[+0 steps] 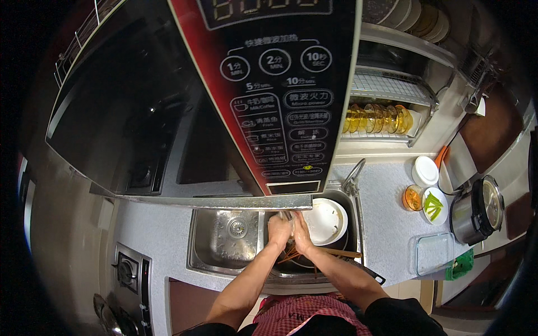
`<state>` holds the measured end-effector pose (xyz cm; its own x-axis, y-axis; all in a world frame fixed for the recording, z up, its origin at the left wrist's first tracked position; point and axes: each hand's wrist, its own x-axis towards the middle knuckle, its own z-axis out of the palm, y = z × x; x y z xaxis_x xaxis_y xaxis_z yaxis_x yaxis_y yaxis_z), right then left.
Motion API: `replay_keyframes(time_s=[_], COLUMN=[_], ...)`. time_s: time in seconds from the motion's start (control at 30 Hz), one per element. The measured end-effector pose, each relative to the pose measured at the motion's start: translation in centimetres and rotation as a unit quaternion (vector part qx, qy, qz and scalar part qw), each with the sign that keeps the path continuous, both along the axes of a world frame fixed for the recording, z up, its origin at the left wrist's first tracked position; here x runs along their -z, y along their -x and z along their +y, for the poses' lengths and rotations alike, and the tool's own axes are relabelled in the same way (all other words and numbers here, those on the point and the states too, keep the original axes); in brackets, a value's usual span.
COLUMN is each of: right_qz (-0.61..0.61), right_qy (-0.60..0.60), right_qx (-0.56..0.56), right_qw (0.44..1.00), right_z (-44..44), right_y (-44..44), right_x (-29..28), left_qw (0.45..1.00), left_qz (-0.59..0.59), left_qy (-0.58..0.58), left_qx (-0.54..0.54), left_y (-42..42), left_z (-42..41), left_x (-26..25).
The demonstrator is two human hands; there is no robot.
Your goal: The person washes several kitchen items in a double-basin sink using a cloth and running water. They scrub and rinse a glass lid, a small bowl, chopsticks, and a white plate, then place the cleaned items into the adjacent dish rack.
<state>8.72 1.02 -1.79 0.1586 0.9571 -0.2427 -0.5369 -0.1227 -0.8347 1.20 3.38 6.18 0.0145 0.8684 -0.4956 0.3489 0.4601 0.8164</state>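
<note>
Both of my hands are close together over the right basin of a stainless steel sink (225, 252), just below the microwave's lower edge. My left hand (280, 230) is curled beside a clear, shiny thing, perhaps the tap's stream or a glass; I cannot tell which. My right hand (302, 235) faces it with its fingers extended upwards, their tips partly hidden. A white bowl (325, 222) with food scraps stands right of my hands. Beneath my wrists lie several thin brown sticks (290, 254) and a wooden handle (342, 253), over a dark pan with a black handle (370, 272).
A microwave oven (269, 126) hangs large in front, above the sink. At right are a white lidded tub (425, 171), an orange-filled glass bowl (412, 198), a plate of green pieces (435, 206), a glass dish (434, 254) and an electric cooker (473, 214). A gas hob (127, 271) is at left.
</note>
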Motion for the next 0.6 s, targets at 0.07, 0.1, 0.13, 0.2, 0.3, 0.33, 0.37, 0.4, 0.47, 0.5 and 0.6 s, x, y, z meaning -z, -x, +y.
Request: replay_keyframes(time_s=[0.07, 0.1, 0.13, 0.2, 0.3, 0.33, 0.37, 0.4, 0.47, 0.5, 0.6], right_qz=[0.02, 0.068, 0.117, 0.136, 0.15, 0.174, 0.198, 0.209, 0.144, 0.112, 0.162], right_qy=[-0.001, 0.014, -0.003, 0.15, 0.147, 0.141, 0.134, 0.114, 0.122, 0.126, 0.089], right_qx=[0.014, 0.006, -0.111, -0.155, -0.157, -0.153, -0.148, -0.119, -0.082, -0.061, 0.092], right_qw=[1.0, 0.998, 0.987, 0.967, 0.965, 0.963, 0.96, 0.964, 0.979, 0.984, 0.979], right_z=[0.3, 0.8, 1.1, 1.4, 0.9, -0.3, -1.1, -1.8, -2.2, -2.3, -2.0], right_y=[0.0, -0.5, -1.3, -3.0, -4.3, -4.1, -3.9, -4.2, -4.1, -3.9, -1.4], right_x=[1.1, 2.0, 1.4, -3.2, -2.8, -4.3, -4.9, -4.1, -1.6, -1.3, -2.2], left_qw=[0.992, 0.982, 0.982, 0.972, 0.917, 0.912, 0.905, 0.898, 0.885, 0.889, 0.918], left_qz=[-0.106, -0.157, -0.127, -0.175, -0.368, -0.38, -0.39, -0.404, -0.426, -0.417, -0.353], left_qy=[-0.05, -0.074, -0.133, -0.159, -0.115, -0.067, -0.018, -0.018, -0.012, -0.019, -0.038], left_qx=[-0.051, -0.075, -0.048, -0.02, -0.105, -0.139, -0.172, -0.176, -0.188, -0.187, -0.176], left_y=[-1.2, -1.5, -0.7, 0.1, 0.9, 1.7, 2.4, 2.6, 2.8, 2.4, 1.3], left_z=[-0.6, -1.1, -1.4, -1.9, -0.9, -0.1, 0.7, 1.3, 1.6, 1.4, 0.2], left_x=[1.7, 3.0, 5.8, 5.9, 2.6, 3.3, 4.0, 4.6, 6.0, 6.3, 8.5])
